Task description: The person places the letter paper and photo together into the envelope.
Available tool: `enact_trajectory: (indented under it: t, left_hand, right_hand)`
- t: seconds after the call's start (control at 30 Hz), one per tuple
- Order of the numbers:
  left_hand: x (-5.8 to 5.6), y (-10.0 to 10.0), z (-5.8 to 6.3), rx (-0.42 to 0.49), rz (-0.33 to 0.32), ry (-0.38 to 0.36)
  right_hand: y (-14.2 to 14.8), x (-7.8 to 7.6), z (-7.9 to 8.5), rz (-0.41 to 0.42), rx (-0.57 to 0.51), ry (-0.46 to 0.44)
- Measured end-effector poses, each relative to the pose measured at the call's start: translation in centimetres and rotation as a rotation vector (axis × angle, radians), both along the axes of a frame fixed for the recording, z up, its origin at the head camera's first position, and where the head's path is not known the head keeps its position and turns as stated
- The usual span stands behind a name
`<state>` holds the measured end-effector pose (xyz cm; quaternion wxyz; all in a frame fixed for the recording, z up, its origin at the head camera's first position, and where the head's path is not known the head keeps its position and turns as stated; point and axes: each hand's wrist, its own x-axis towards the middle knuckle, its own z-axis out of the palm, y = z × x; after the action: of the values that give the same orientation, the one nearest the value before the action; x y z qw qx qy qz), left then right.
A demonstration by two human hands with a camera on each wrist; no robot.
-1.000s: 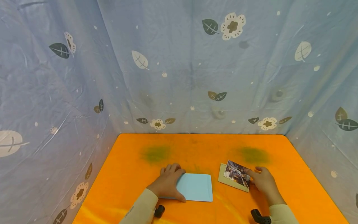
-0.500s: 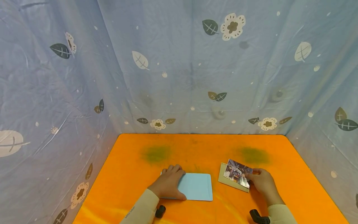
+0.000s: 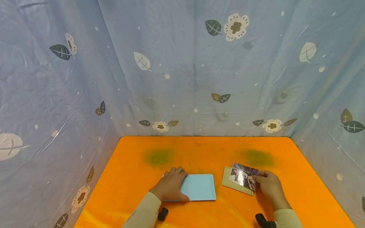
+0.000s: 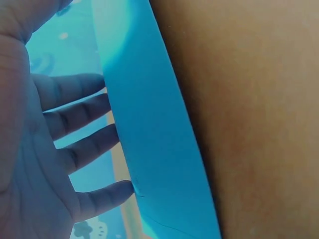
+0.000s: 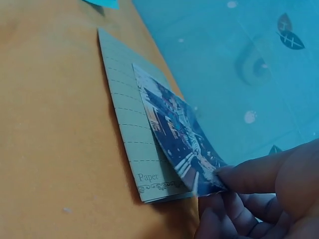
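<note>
Where the left hand (image 3: 170, 185) is: spread wide across the blue card (image 3: 199, 187), gripping both long sides.
Pad (image 3: 235, 186): under the photo (image 3: 242, 175), on the table (image 3: 199, 155).
Photo: just slid a little right — more pad shows.
Right hand (image 3: 268, 186): pinching the photo's corner, so now it's held.

"Where is the left hand (image 4: 42, 142)?"

"Beside the blue sheet (image 4: 149, 109), palm showing, four slightly spread fingertips touching one long edge."

"And the thumb?"

"On the same side of the blue sheet, cut off by the frame (its tip is out of sight)."

"Opposite the hand?"

"A brown-orange surface (image 4: 264, 114) lies past the blue sheet's other long edge, a dark shadow (image 4: 200, 114) running alongside."

"Behind the fingers?"

"A patterned blue curtain (image 4: 65, 52), on the hand's side of the blue sheet."
</note>
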<state>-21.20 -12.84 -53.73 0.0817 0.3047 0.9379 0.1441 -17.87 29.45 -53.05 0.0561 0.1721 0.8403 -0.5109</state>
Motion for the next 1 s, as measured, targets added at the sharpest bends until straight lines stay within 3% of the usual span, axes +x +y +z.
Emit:
enact_trajectory:
  t: [0.4, 1.0]
  left_hand:
    - [0.1, 0.1, 0.3, 0.004, 0.012, -0.007]
    - [0.0, 0.1, 0.6, 0.023, 0.008, -0.009]
  right_hand:
    - [-0.3, 0.1, 0.3, -0.029, -0.128, 0.016]
    - [-1.4, 0.5, 0.7, 0.044, -0.232, 0.049]
